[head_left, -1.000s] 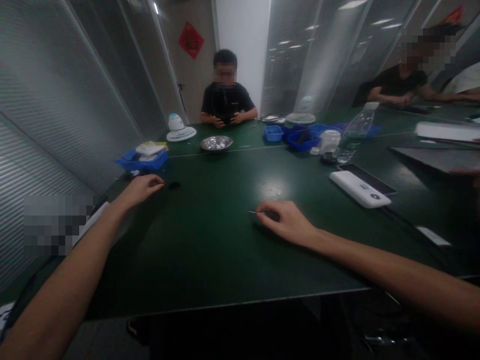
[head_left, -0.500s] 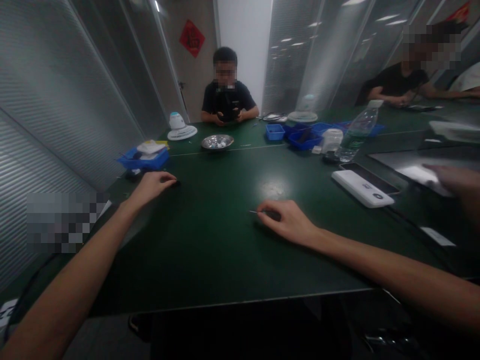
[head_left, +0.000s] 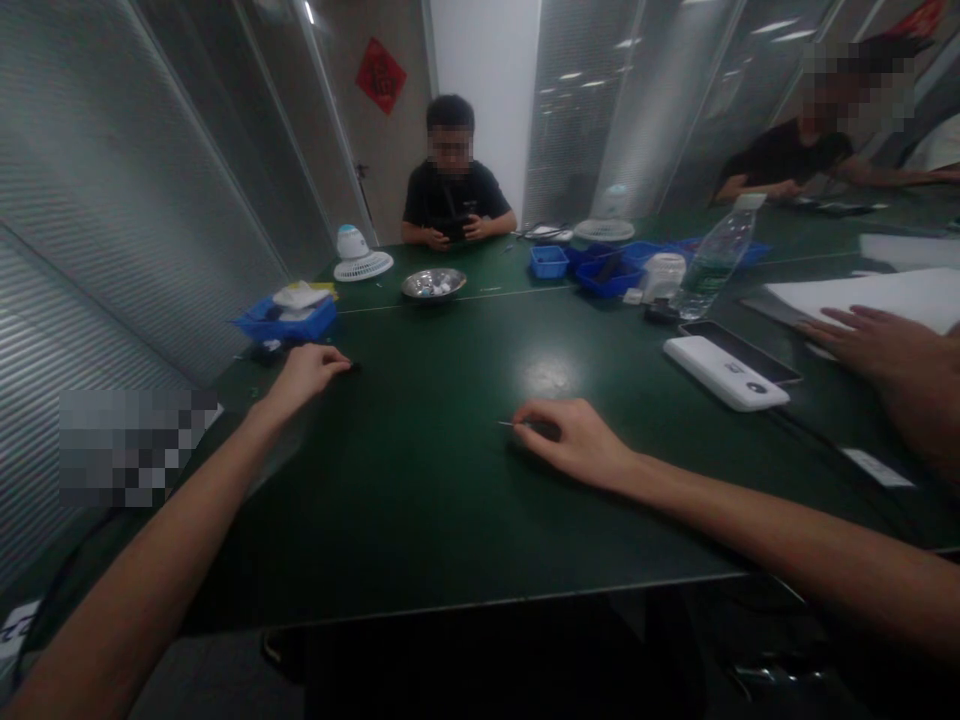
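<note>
1. Nearest, right of centre in the frame, the right hand [head_left: 568, 442] rests low over the bench [head_left: 420, 520], thumb and forefinger narrowed on a thin pale rod [head_left: 505, 423]. Only a short tip sticks out to the left. With so slight a hold, the rod could twist or slip if the fingertips loosen.

2. Further off, left of centre, the left hand [head_left: 304, 372] has its fingertips drawn together at a small dark piece [head_left: 356, 366]. The piece lies at their ends; whether it is gripped or merely touched, one cannot tell. Being small and dark on a dark green surface, it could be misjudged, nudged aside or dropped unnoticed.

3. At the right edge, another person's hand [head_left: 874, 345] lies spread by white sheets [head_left: 907, 292]. Near it are a white device [head_left: 726, 375] and a dark phone [head_left: 742, 350]; a careless sweep there could shift them or tug the dark cable [head_left: 814, 432].

4. Beyond these, a clear bottle [head_left: 716, 265] appears tilted, perhaps through lens stretch; a knock could topple it.

5. Behind the left hand, a loaded blue tray [head_left: 321, 322] sits close; a backward brush of the knuckles could disturb it. The metal bowl [head_left: 455, 280], upper centre, stands well apart from both hands.
</note>
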